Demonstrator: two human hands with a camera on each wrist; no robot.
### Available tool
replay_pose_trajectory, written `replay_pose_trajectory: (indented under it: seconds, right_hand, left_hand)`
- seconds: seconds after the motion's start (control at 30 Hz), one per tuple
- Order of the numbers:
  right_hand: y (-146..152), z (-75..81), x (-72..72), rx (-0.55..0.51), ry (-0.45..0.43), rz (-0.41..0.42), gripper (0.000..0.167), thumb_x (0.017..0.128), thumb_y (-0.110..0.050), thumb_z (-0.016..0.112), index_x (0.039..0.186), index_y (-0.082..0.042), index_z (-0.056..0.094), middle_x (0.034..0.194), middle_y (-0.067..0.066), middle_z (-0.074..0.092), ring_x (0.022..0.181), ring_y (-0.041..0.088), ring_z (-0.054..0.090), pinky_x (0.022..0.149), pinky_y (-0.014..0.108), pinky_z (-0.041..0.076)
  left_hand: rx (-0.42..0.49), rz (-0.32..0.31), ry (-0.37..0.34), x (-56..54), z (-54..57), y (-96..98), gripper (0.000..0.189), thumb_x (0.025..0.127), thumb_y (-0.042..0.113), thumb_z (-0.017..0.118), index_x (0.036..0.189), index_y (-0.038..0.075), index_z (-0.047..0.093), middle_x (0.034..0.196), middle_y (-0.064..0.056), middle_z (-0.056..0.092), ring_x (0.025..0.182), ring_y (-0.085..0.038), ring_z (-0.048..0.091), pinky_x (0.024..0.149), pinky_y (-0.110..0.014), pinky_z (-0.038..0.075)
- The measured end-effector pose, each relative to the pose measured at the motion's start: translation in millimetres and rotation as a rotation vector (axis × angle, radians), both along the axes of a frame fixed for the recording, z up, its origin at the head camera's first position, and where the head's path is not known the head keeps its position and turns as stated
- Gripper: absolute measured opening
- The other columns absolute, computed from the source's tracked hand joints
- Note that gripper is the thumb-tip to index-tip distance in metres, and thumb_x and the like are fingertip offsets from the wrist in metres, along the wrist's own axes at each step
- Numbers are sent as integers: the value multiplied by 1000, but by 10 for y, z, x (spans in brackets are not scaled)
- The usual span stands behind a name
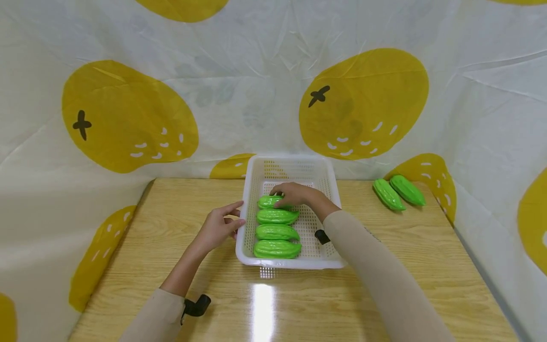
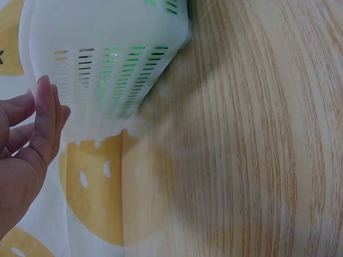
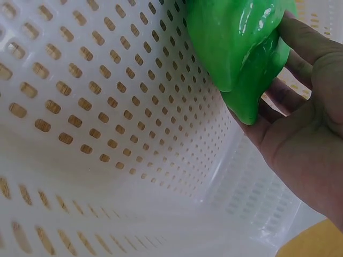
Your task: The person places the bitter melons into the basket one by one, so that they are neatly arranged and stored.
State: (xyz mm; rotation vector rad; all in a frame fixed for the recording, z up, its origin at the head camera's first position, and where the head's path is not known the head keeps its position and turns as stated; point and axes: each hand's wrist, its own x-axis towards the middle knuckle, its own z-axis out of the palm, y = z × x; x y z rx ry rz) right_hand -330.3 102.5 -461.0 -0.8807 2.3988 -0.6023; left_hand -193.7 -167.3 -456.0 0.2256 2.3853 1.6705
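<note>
In the head view, my right hand (image 1: 295, 194) reaches into a white plastic basket (image 1: 292, 266) and grips a bright green bitter melon (image 1: 266, 202), the farthest of a row of several. The right wrist view shows the fingers and thumb of the right hand (image 3: 305, 107) around the glossy bitter melon (image 3: 236, 48), its pointed end sticking out. Below it in the row lie more bitter melons, among them a near one (image 1: 277, 249). At the basket's left side, my left hand (image 1: 215, 230) touches the rim with fairly straight fingers; the left wrist view shows them against the slotted wall (image 2: 102, 69).
Two more green bitter melons (image 1: 388, 194) lie side by side on the wooden table (image 1: 410, 266) at the back right. A white cloth (image 1: 243, 109) with yellow fruit prints hangs behind and along both sides. The basket's far end stands close to the cloth.
</note>
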Motion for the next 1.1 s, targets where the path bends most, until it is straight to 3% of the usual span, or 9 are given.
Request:
replay_pose_trajectory:
  seconds: [1.1]
  right_hand:
    - [16, -12, 27, 19, -20, -35, 48, 103, -34, 65, 144, -10, 57, 146, 15, 59, 138, 33, 53, 118, 49, 45]
  left_hand:
    - [13, -2, -6, -8, -7, -1, 59, 98, 2, 69, 153, 2, 48, 125, -28, 62, 80, -18, 72, 65, -48, 66]
